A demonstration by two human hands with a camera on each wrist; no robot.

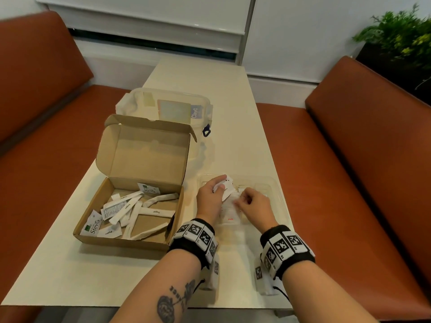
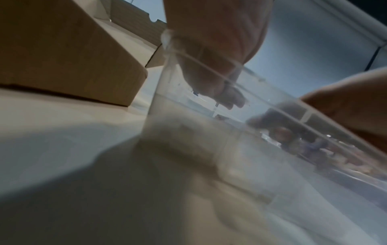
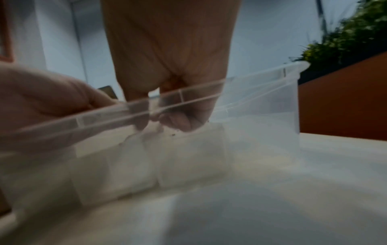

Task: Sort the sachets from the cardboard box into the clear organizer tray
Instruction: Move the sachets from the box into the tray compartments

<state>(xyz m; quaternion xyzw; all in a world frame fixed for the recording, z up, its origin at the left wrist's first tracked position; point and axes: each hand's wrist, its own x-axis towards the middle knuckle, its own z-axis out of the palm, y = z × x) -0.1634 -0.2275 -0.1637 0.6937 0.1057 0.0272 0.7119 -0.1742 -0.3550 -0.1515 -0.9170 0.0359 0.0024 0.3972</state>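
On the cream table (image 1: pixel 233 108) I find the open cardboard box (image 1: pixel 130 206) of sachets beside the clear organizer tray (image 1: pixel 277 190), over which my left hand (image 1: pixel 210 197) pinches small white sachets (image 1: pixel 227 186), my right hand (image 1: pixel 254 203) curled, its hold unclear.

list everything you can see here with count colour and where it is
cardboard box: one, brown, lid open, left on table
sachets in box: many, white, loose pile
clear organizer tray: one, transparent, right of box
sachets in tray: a few, white, near end
lidded container: one, clear, behind box
table: one, cream
benches: two, rust-brown, either side
plant: one, green, far right
wristbands: two, black with white markers
left hand: holds white sachets over tray
right hand: pinches a sachet in tray
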